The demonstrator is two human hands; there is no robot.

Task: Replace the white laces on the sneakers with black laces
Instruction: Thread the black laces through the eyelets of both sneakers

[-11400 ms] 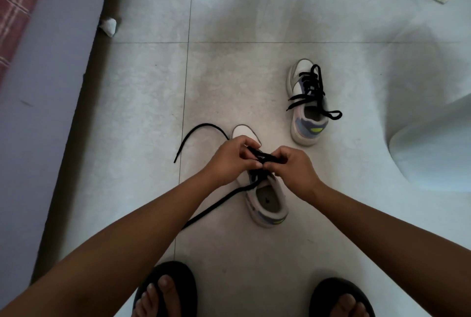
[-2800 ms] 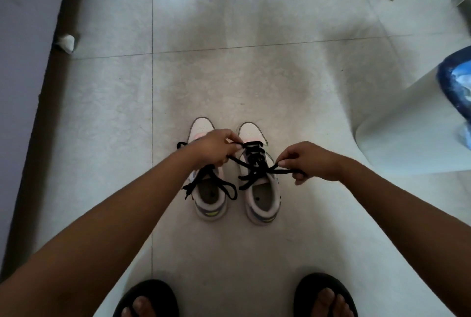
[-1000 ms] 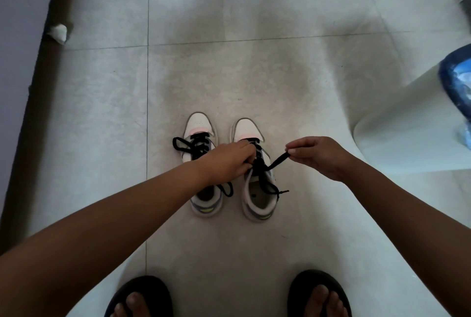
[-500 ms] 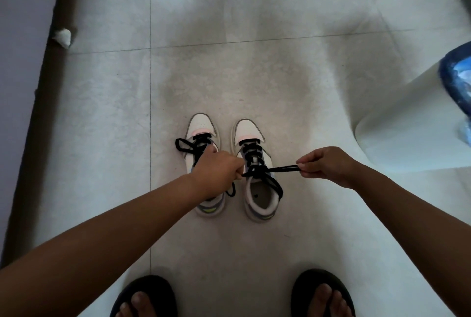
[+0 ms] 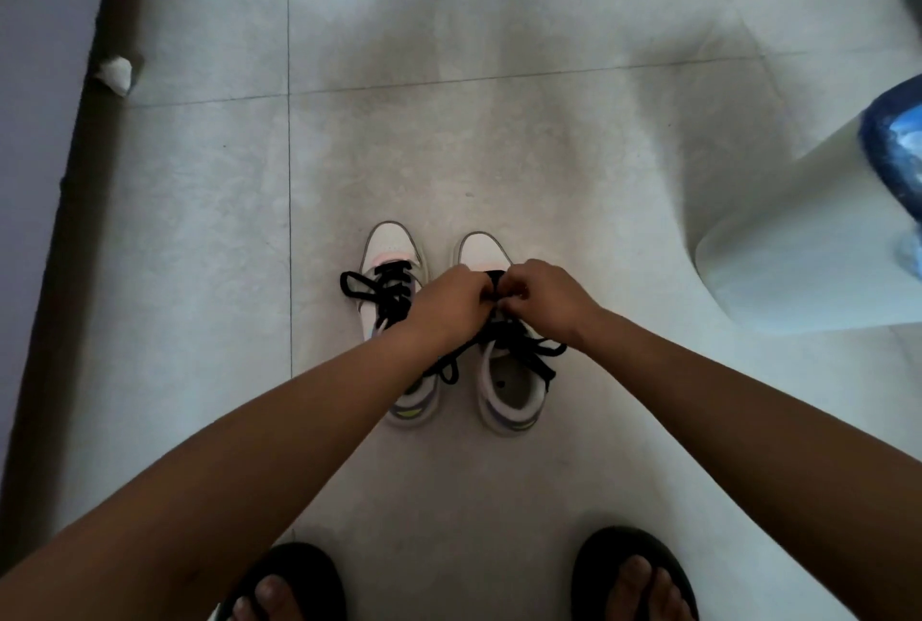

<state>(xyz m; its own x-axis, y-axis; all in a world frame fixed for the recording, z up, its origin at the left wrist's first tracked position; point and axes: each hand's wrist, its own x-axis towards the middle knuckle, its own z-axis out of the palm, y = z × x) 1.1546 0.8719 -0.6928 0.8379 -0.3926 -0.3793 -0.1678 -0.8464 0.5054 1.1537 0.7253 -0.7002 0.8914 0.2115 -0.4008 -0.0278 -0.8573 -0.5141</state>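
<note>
Hands: left hand [image 5: 451, 303] and right hand [image 5: 544, 298] pinch black lace [image 5: 529, 356].

White sneakers [image 5: 509, 391] with yellow-green heel accents carry black laces [image 5: 386, 293] on pale grey floor tiles [image 5: 199, 221].

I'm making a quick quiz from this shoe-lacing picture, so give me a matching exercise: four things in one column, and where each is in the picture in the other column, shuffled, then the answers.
Things:
1. left sneaker
2. right sneaker
3. crumpled white scrap
4. black sandals

Places:
A. along the bottom edge, on the person's feet
B. far left, by the dark strip along the wall
C. under both hands, which grip its black lace
D. beside the other shoe, partly under the left forearm

Pairs: 1-D, 2-C, 3-B, 4-A
</note>
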